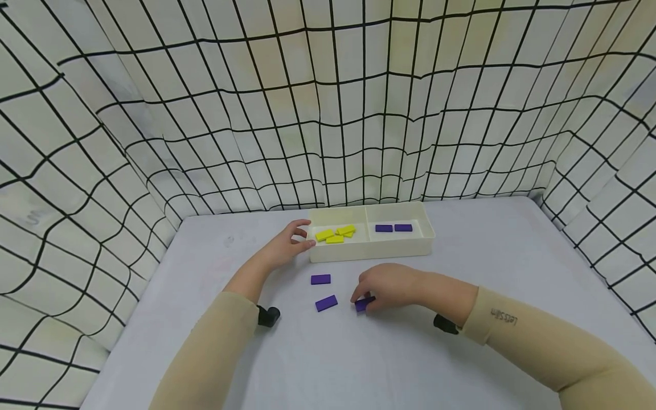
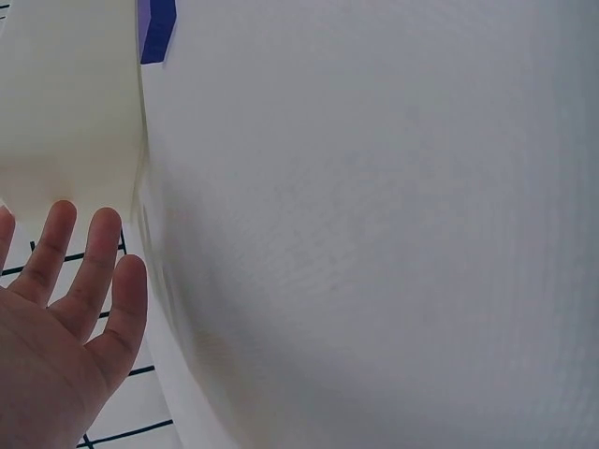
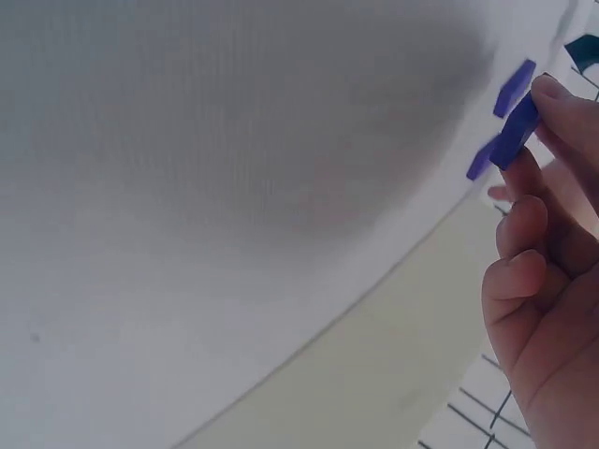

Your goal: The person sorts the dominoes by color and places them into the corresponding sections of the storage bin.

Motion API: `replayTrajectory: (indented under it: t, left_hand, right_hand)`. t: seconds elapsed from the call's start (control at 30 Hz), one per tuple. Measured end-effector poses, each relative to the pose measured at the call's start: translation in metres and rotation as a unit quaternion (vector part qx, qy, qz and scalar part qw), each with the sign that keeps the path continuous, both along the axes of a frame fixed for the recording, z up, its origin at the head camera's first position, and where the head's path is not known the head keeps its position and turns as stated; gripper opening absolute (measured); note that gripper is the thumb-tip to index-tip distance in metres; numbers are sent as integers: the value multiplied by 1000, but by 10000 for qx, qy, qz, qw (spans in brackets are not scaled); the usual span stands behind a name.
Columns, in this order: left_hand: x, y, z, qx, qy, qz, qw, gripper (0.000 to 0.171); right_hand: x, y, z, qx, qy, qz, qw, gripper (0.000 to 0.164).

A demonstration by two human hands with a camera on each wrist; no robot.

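My right hand point(image 1: 392, 285) pinches a small flat purple block point(image 3: 518, 131) between thumb and fingertips, low over the white table. Two more purple blocks, a near one point(image 1: 326, 303) and a far one point(image 1: 320, 279), lie on the cloth to its left. Behind them stands a cream two-section box point(image 1: 369, 250). Several yellow blocks point(image 1: 335, 239) are piled in its left section; two purple blocks point(image 1: 403, 228) lie in the right one. At the box's left end is my left hand point(image 1: 284, 246), fingers extended in the left wrist view, fingertips right at the wall.
White cloth covers the table point(image 1: 307, 364). Beyond its back and sides rise white walls with a black grid net point(image 1: 364, 114). Black wrist straps with small dark knobs point(image 1: 269, 316) show below both sleeves.
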State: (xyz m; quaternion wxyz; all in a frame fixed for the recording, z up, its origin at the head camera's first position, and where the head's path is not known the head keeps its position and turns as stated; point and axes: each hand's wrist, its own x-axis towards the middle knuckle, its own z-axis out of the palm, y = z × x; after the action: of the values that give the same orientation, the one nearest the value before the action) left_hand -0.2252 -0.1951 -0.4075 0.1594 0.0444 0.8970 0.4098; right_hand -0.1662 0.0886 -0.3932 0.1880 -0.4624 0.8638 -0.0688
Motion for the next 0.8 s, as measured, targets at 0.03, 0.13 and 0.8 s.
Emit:
replayTrajectory:
  t: [0.03, 0.13, 0.8]
  left_hand:
    - [0, 0, 0, 0, -2, -3, 10000, 70]
    - [1, -1, 0, 28, -11, -25, 10000, 70]
    - [1, -2, 0, 95, 12, 26, 10000, 71]
  right_hand:
    - [-2, 2, 2, -18, 4, -58, 10000, 28]
    - [-8, 7, 9, -68, -12, -243, 9997, 28]
    - [-79, 58, 48, -327, 210, -1304, 9907, 32]
